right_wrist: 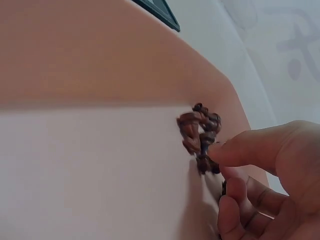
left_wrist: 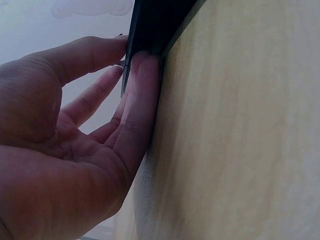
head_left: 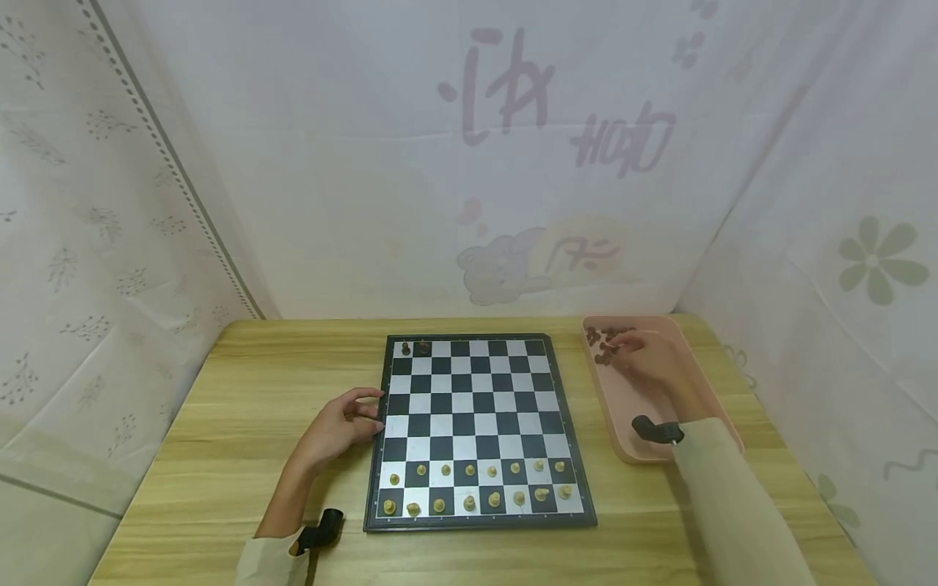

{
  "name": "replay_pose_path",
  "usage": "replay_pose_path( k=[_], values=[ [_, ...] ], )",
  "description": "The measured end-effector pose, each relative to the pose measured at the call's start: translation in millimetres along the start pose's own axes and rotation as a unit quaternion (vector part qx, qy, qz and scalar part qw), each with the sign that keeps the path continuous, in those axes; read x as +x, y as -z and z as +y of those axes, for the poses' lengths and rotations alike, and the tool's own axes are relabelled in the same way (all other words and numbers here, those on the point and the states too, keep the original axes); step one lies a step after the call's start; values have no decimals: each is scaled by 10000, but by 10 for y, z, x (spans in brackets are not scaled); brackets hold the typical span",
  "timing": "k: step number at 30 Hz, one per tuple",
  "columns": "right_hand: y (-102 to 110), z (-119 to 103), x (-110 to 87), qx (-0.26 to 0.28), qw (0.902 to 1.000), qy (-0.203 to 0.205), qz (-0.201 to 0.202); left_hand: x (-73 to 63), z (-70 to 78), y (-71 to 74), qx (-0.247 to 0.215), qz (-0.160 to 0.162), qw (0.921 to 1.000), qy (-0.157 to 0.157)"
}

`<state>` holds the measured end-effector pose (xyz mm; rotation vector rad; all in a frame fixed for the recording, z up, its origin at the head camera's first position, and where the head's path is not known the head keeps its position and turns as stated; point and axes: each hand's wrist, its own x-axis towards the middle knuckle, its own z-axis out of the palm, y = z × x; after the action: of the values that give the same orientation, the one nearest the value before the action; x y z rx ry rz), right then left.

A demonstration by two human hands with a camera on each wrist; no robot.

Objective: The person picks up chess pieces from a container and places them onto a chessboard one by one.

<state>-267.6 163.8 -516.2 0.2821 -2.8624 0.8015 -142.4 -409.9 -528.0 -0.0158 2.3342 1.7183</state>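
In the head view my left hand [head_left: 340, 427] rests at the left edge of a black-and-white chessboard [head_left: 481, 402]. Its fairly straight, relaxed fingers [left_wrist: 142, 95] touch the board's dark side in the left wrist view. My right hand [head_left: 648, 358] reaches into a pink tray [head_left: 630, 450], among dark brown chess pieces [head_left: 602, 358]. From the right wrist camera, the thumb lies right against this cluster of pieces [right_wrist: 191, 127], other fingers curled below; I cannot tell whether it pinches one. Two dark pieces [head_left: 422, 347] stand in the board's far left corner.
Two rows of cream chess pieces [head_left: 470, 503] stand along the board's near side. Board and tray lie on a wooden table [head_left: 293, 366], the tray to the right. Printed white cloth [head_left: 352, 203] hangs behind and at both sides.
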Motion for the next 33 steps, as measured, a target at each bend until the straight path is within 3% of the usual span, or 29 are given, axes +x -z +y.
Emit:
replay_pose_path(
  k=[12, 17, 24, 33],
  values=[
    [67, 58, 94, 110, 9990, 399, 170, -12, 12, 14, -62, -58, 10000, -22],
    [68, 64, 104, 13, 9995, 268, 148, -6, 22, 18, -132, -63, 9999, 59],
    [96, -28, 74, 112, 9997, -210, -61, -5, 28, 13, -223, -60, 9997, 112],
    [100, -59, 80, 332, 9988, -317, -150, -8, 16, 21, -205, -62, 9996, 175]
  ],
)
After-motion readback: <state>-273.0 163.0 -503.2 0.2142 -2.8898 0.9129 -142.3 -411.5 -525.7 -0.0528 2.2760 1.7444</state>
